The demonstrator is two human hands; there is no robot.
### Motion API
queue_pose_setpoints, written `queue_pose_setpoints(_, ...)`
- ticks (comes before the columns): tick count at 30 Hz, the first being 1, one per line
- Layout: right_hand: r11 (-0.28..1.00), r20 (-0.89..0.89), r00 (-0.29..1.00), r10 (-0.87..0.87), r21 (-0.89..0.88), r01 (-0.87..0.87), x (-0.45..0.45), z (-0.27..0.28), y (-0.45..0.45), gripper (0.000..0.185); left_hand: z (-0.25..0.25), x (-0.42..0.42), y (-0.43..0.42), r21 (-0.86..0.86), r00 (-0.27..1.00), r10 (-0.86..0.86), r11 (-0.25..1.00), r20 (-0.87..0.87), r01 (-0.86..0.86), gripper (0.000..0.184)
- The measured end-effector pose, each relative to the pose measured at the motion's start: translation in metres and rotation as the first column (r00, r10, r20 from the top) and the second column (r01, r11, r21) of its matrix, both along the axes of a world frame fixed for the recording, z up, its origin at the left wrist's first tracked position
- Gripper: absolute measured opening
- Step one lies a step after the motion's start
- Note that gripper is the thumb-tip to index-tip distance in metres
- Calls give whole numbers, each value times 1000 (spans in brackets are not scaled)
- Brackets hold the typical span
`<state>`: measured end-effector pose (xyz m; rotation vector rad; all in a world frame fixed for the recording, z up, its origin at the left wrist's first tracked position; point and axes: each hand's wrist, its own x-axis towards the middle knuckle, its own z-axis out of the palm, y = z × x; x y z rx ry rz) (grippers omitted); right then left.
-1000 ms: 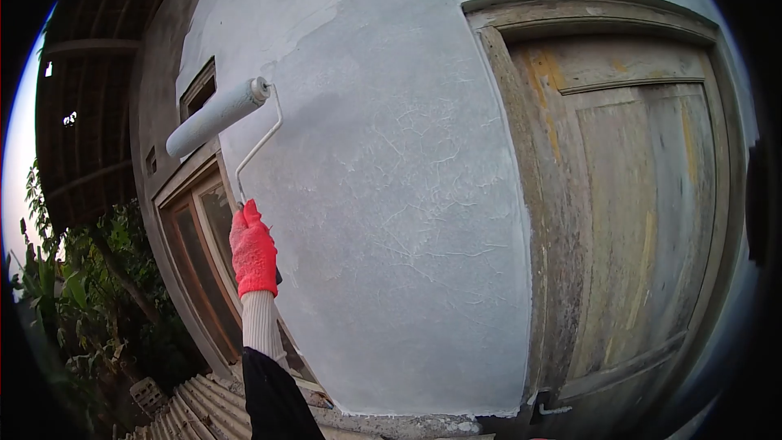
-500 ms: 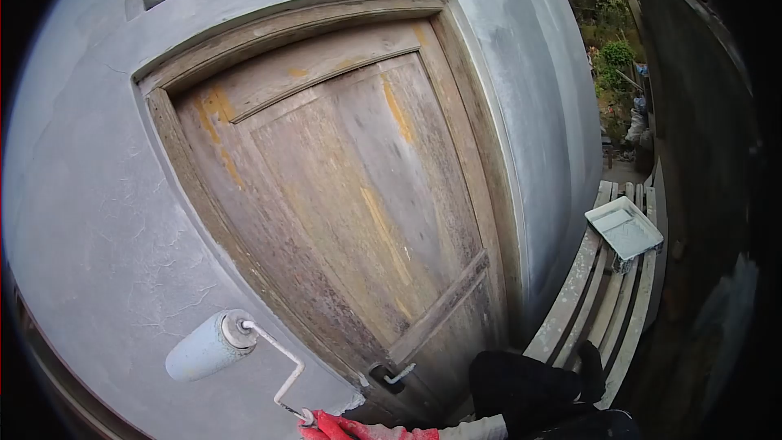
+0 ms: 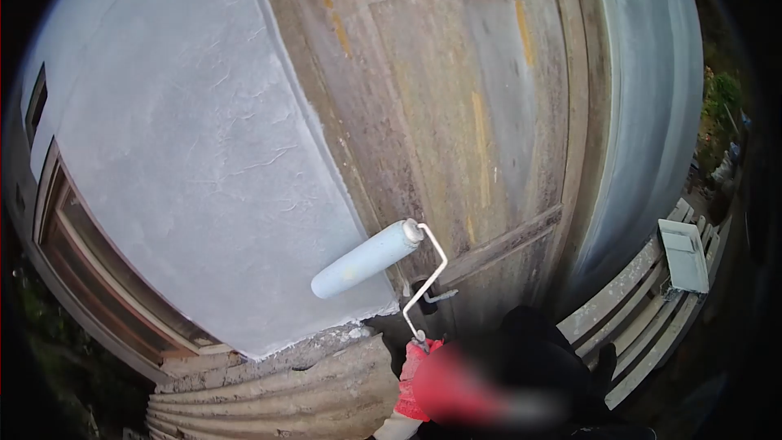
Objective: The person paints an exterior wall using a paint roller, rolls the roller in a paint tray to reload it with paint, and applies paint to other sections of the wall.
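A paint roller (image 3: pixel 366 261) with a pale, paint-coated sleeve is held up in front of the lower wall and door edge. Its bent wire frame runs down into my left hand (image 3: pixel 409 383), in a red glove, whose fingers are closed round the handle. Beside it on the right, touching or overlapping it, is my right hand (image 3: pixel 452 385), also gloved in red. It is strongly blurred, so its fingers and any hold on the handle cannot be made out. The roller sleeve overlaps the edge of the grey-white painted wall (image 3: pixel 195 130) in view.
A weathered wooden door (image 3: pixel 440 98) with a handle (image 3: pixel 442 297) stands behind the roller. On a slatted bench (image 3: pixel 611 301) at the right lies a white paint tray (image 3: pixel 684 257). Corrugated sheeting (image 3: pixel 309 391) runs below the wall; a wooden-framed window (image 3: pixel 106 269) is at left.
The view has swung right and down from the wall to the door, bench and tray. The roller has come down from its raised position, and the second gloved hand now shows beside the first.
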<state>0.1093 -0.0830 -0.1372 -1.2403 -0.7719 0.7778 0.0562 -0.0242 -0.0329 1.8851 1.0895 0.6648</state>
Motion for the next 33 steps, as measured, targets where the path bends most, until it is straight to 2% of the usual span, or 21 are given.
queue_pose_setpoints(2,996,-421,903,90,48,-77,-4,-8,-6,43,-16,-1,-7,-60,998,-3,998,-55,-1,31)
queue_pose_setpoints(3,994,-495,862,110,49,-98,-6,-3,-8,43,-23,-3,-12,-69,998,-1,998,-70,-4,32)
queue_pose_setpoints(6,994,-294,951,96,-14,-104,-11,16,-29,35,-40,-3,-18,-135,991,-14,991,-133,-4,35)
queue_pose_setpoints(8,993,-225,970,95,-43,-107,-10,10,-36,32,-49,-1,-17,-190,984,-38,982,-175,4,37)
queue_pose_setpoints(9,982,-452,871,190,92,-166,-9,1,-34,30,-53,0,-16,-195,975,-45,981,-220,1,38)
queue_pose_setpoints(11,955,-639,711,293,232,-184,-5,-29,-28,28,-64,0,-13,-196,962,-60,981,-267,7,42)
queue_pose_setpoints(13,981,-849,501,167,94,-169,-5,-58,-25,25,-73,-2,-11,-226,953,-75,974,-294,7,43)
queue_pose_setpoints(14,980,-851,497,170,94,-173,-5,-64,-26,25,-76,-3,-8,-248,944,-92,969,-317,11,44)
queue_pose_setpoints(17,971,-765,622,166,16,-240,-6,-61,-20,28,-82,-4,-1,-261,943,-92,965,-321,5,45)
queue_pose_setpoints(18,980,-664,742,95,-68,-186,-10,-59,-16,27,-86,-4,3,-255,944,-90,967,-317,6,45)
queue_pose_setpoints(20,984,-535,844,29,-133,-118,-8,-70,-10,25,-98,-3,11,-226,954,-75,974,-291,8,45)
queue_pose_setpoints(23,965,-638,766,75,-147,-218,-3,-101,2,27,-112,-2,22,-188,940,-93,982,-329,31,43)
queue_pose_setpoints(25,978,-478,878,15,-175,-112,-10,-101,6,30,-114,-4,24,-173,942,-94,984,-321,39,43)
queue_pose_setpoints(26,981,-470,882,29,-156,-115,-13,-109,10,30,-113,-4,26,-172,943,-105,984,-315,51,42)
queue_pose_setpoints(28,999,-724,688,43,32,-29,-14,-123,25,26,-124,-4,33,-138,950,-108,988,-293,69,44)
queue_pose_setpoints(29,989,-658,742,124,139,-42,-16,-101,25,37,-119,-5,36,-128,949,-104,989,-298,68,44)
queue_pose_setpoints(33,997,-421,904,76,5,-82,-15,-34,40,39,-82,-7,38,-78,960,-69,996,-272,50,47)
